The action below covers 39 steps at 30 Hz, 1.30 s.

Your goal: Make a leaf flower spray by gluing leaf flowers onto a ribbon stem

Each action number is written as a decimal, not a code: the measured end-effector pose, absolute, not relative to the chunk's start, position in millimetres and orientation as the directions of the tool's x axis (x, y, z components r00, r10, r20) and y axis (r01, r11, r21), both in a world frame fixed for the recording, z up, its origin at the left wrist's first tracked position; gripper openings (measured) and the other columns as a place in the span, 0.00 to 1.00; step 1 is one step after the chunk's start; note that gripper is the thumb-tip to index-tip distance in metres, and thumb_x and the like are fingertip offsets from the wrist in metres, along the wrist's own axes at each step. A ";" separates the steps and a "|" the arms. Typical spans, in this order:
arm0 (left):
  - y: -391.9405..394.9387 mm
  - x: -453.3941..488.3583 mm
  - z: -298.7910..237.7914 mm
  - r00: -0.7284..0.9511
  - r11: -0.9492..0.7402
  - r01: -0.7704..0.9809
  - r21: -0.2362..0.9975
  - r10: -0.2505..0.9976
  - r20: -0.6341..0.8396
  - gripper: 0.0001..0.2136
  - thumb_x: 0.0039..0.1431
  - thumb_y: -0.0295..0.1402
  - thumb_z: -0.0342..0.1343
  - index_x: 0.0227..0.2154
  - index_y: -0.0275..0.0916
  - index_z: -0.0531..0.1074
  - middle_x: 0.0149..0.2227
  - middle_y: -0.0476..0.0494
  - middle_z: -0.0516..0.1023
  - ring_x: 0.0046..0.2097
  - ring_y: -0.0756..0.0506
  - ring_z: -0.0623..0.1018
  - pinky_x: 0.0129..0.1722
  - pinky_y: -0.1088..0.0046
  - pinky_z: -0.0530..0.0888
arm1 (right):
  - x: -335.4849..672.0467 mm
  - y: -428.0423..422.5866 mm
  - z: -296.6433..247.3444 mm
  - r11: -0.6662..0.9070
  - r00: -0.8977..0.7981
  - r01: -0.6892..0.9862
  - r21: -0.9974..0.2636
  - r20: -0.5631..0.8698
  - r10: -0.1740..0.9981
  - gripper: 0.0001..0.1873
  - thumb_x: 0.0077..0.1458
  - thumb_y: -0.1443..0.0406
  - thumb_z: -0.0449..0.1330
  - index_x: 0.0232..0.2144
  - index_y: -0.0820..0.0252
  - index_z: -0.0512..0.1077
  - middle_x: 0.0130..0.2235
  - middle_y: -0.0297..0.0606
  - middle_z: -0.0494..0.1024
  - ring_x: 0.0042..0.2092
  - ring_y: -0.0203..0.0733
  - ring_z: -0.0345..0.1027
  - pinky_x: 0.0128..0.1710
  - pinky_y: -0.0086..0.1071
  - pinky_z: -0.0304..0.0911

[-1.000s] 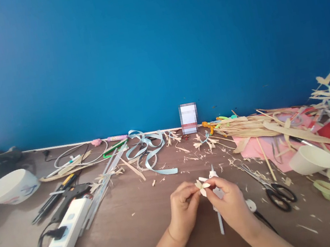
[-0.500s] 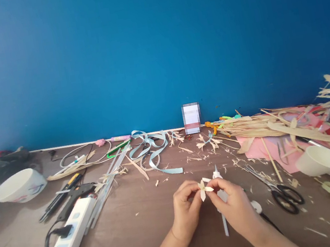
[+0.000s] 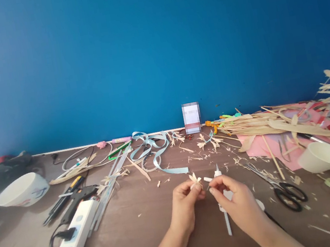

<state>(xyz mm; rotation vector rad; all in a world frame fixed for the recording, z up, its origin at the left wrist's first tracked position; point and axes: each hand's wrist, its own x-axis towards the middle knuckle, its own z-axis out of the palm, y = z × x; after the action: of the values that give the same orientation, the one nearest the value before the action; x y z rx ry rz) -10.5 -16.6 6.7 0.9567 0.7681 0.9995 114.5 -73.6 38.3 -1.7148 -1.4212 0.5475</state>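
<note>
Between the thumb and fingers of my left hand is a small pale flower made of dry, husk-like petals, its tips pointing up. My right hand is a short way to the right of it, thumb and forefinger pinched together. Whatever may be between those fingertips is too small to make out. Below the right hand a white glue gun lies on the table, partly covered by the hand, with a glue stick sticking out toward me.
Black-handled scissors and a white cup lie to the right, near husk strips and pink paper. Pale blue ribbon is at the back. On the left are a power strip, a black glue gun and a white bowl.
My hands have moved apart slightly. The flower, earlier facing me between both hands, is now upright in my left hand only, and my right fingers have come off its petal.
</note>
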 end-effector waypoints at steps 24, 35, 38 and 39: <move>-24.6 -10.7 13.1 0.519 0.409 -0.403 0.819 0.839 -0.163 0.05 0.42 0.29 0.63 0.25 0.34 0.77 0.25 0.46 0.74 0.24 0.54 0.70 0.25 0.79 0.68 | 109.1 -67.3 38.0 -0.106 0.197 0.079 -0.991 -0.089 0.976 0.09 0.49 0.62 0.56 0.21 0.61 0.68 0.21 0.32 0.73 0.24 0.34 0.67 0.24 0.25 0.60; -17.2 -12.3 7.2 0.374 0.314 -0.285 0.905 0.906 -0.197 0.09 0.38 0.33 0.64 0.14 0.34 0.73 0.19 0.49 0.69 0.24 0.53 0.67 0.24 0.79 0.67 | 160.7 -119.4 49.5 -0.121 0.306 0.651 -0.749 0.113 0.945 0.07 0.52 0.66 0.52 0.25 0.57 0.69 0.25 0.31 0.72 0.26 0.35 0.64 0.27 0.27 0.59; -14.0 -14.9 6.3 0.317 0.311 -0.288 0.905 0.923 -0.216 0.09 0.35 0.34 0.65 0.16 0.34 0.74 0.22 0.49 0.71 0.24 0.53 0.68 0.24 0.79 0.68 | 208.0 -152.0 31.6 -0.232 0.424 0.787 -0.571 0.229 0.876 0.06 0.51 0.65 0.52 0.26 0.58 0.68 0.29 0.35 0.71 0.30 0.39 0.66 0.32 0.30 0.61; -13.2 -15.8 5.7 0.305 0.308 -0.291 0.906 0.927 -0.218 0.09 0.35 0.34 0.65 0.17 0.34 0.74 0.22 0.49 0.71 0.24 0.53 0.68 0.25 0.78 0.69 | 221.7 -162.9 23.8 -0.262 0.444 0.811 -0.524 0.258 0.858 0.06 0.51 0.64 0.52 0.27 0.58 0.68 0.29 0.37 0.71 0.31 0.40 0.66 0.32 0.31 0.61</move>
<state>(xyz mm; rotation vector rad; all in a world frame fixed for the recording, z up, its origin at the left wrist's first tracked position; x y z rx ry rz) -15.8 -13.2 5.7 0.8851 0.8896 0.9639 221.7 -162.9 23.8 -2.1013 -1.3929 0.1029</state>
